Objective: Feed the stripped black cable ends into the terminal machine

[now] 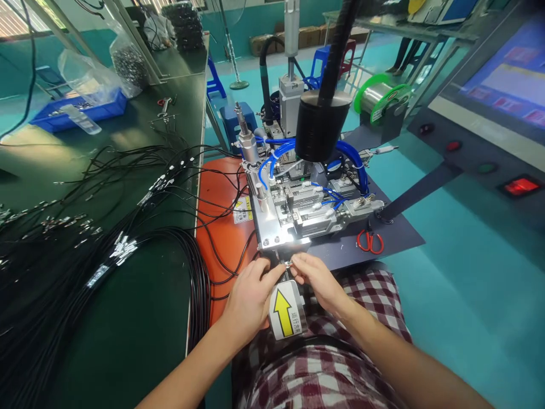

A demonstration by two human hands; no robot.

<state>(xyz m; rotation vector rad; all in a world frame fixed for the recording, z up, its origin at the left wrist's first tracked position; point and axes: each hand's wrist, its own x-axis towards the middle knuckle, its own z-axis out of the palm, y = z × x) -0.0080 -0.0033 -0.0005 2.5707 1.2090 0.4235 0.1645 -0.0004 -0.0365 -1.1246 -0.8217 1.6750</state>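
Observation:
Both my hands meet at the front edge of a metal machine. My left hand has its fingers closed at a small metallic piece, with a black cable near it. My right hand pinches the same small piece from the other side. Just below the fingertips is a white label with a yellow arrow. Blue air tubes curve over the machine, and a black cylinder hangs above it.
Bundled black cables with metal ends cover the dark table on the left. Red-handled scissors lie right of the machine. A blue tray, a green wire spool and a control panel stand farther out.

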